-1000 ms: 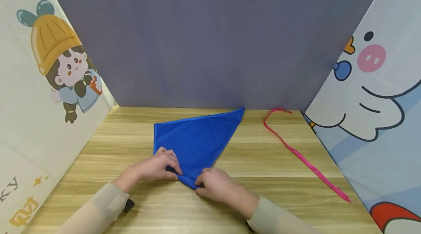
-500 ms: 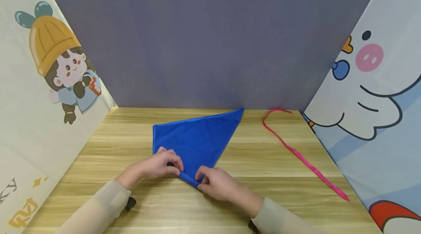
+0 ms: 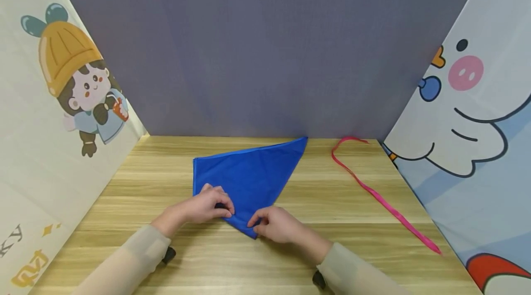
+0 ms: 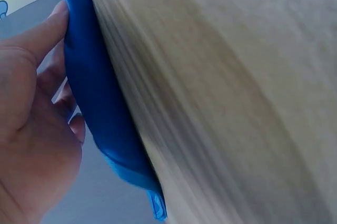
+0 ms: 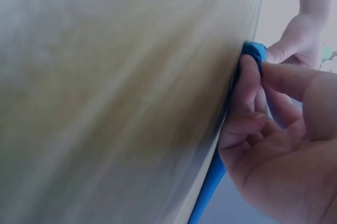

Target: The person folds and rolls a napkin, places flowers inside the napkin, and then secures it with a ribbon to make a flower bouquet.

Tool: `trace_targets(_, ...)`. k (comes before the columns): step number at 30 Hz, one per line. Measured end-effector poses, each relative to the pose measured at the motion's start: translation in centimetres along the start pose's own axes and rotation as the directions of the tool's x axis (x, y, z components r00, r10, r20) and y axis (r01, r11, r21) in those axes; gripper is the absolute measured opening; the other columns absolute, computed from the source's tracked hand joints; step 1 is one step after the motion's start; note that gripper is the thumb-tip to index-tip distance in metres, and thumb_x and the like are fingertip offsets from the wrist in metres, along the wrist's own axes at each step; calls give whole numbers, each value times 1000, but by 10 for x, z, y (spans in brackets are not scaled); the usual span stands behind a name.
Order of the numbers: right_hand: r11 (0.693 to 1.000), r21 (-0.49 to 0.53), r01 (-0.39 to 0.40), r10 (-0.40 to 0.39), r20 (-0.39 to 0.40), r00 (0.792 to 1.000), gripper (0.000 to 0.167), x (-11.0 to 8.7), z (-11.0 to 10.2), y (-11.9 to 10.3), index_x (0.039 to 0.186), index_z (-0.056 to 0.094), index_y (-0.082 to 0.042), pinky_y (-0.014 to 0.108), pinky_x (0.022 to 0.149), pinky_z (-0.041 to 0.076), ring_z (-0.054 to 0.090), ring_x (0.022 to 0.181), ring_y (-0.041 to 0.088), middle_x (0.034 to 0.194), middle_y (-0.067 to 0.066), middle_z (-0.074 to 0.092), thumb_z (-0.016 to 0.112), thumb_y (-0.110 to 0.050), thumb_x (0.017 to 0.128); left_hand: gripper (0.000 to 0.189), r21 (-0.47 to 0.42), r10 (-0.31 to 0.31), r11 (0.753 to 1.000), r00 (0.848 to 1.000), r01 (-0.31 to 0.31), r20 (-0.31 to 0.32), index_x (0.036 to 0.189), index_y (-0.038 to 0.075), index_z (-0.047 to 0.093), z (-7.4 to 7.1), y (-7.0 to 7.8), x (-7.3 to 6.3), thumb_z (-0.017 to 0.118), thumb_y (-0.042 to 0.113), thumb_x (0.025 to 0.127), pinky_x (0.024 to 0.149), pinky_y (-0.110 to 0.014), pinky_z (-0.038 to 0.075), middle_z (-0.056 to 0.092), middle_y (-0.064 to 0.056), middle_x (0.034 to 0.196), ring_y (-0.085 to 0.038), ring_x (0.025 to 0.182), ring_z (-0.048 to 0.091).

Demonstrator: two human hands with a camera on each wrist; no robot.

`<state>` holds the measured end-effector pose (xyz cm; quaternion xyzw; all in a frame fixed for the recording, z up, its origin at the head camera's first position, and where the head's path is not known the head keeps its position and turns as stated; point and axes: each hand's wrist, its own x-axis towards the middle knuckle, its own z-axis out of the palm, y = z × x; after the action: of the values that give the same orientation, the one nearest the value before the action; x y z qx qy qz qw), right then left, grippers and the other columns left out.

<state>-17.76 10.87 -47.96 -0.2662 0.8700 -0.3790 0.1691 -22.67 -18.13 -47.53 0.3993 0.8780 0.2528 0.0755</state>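
A flat blue cloth (image 3: 253,175) with hemmed edges lies on the table, its pointed corner stretching to the back right. My left hand (image 3: 209,206) is at its lower left edge, fingers curled over the cloth and thumb at the near fold. In the left wrist view the thumb of that hand (image 4: 37,87) presses against the rounded blue edge. My right hand (image 3: 280,224) pinches the near right end between thumb and forefinger. A small rolled bit of the cloth (image 5: 254,50) shows at those fingertips in the right wrist view. The hands' fingers partly cover the fold.
A long pink ribbon (image 3: 383,200) lies curved on the right of the wooden table (image 3: 232,272). A grey panel (image 3: 265,50) rises behind the table. Printed cartoon panels border it on the left (image 3: 54,156) and right (image 3: 493,147).
Both hands have shifted slightly away from the body along with the cloth's near edge. The right hand's grip has moved up a little, showing a near corner below it. The ribbon stays put.
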Motion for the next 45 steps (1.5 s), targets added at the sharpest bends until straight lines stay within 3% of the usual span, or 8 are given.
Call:
trace_targets(8, 998, -57, 14, -14, -10, 1000, 14, 3, -1, 0, 104, 86, -18, 21, 64, 44, 51, 67, 0, 69, -11, 58, 78, -10, 96, 11, 28, 11, 1000, 1000, -11, -10, 98, 28, 86, 2, 2, -4, 82, 18, 97, 92, -40, 27, 61, 15, 106, -7, 106, 47)
trace_targets(13, 972, -218, 83, -94, -41, 995, 13, 2, -1, -1, 103, 88, -18, 19, 70, 43, 46, 75, -1, 80, -9, 57, 80, -13, 94, 15, 6, -20, 1000, 999, 19, 35, 102, 29, 87, 2, 3, -7, 88, 23, 89, 95, -40, 28, 60, 18, 107, -4, 107, 46)
trace_targets(20, 918, -378, 116, -137, -29, 990, 23, -2, 1, -8, 105, 87, -20, 18, 74, 48, 50, 78, -1, 87, -10, 60, 93, -34, 88, 13, 12, -8, 1000, 999, 7, 47, 108, 27, 87, 3, 3, -8, 86, 25, 95, 96, -40, 30, 63, 20, 105, -3, 107, 50)
trace_targets(27, 889, -429, 158, -189, -31, 981, 16, -3, 2, -8, 105, 87, -19, 23, 81, 55, 61, 86, 3, 94, -7, 71, 90, -25, 91, 13, -18, 7, 1000, 999, -6, 52, 111, 26, 88, 1, 0, -7, 82, 30, 100, 95, -39, 29, 69, 20, 104, -5, 110, 54)
trace_targets(32, 908, -383, 173, -211, -59, 976, 8, -1, 1, -1, 103, 88, -17, 27, 89, 59, 72, 95, 8, 98, -6, 80, 84, -19, 96, 12, -31, 25, 999, 1000, -25, -2, 110, 26, 87, 3, -4, -7, 81, 29, 100, 92, -38, 30, 73, 18, 101, -7, 105, 57)
trace_targets(37, 966, -223, 129, -152, -87, 985, 8, 0, -2, 5, 105, 81, -15, 23, 72, 55, 66, 76, 1, 83, -8, 77, 81, -12, 98, 3, -78, -72, 995, 997, 69, -30, 101, 32, 82, 4, -9, -3, 82, 30, 99, 94, -39, 29, 74, 24, 94, -2, 98, 56)
trace_targets(40, 983, -157, 97, -112, -89, 990, 10, 0, -5, 6, 106, 77, -17, 21, 65, 49, 57, 67, -3, 76, -10, 69, 80, -11, 98, 5, -74, -77, 994, 996, 75, -33, 97, 33, 83, 3, -10, -1, 82, 30, 100, 95, -41, 29, 74, 25, 94, -3, 100, 55)
trace_targets(45, 980, -185, 73, -91, -91, 992, 7, 1, -6, 6, 102, 85, -18, 23, 75, 54, 65, 81, 0, 87, -10, 79, 80, -14, 99, 6, -17, -59, 998, 998, 59, -23, 98, 32, 86, 3, -11, 2, 81, 31, 100, 95, -41, 28, 68, 23, 97, -4, 103, 53)
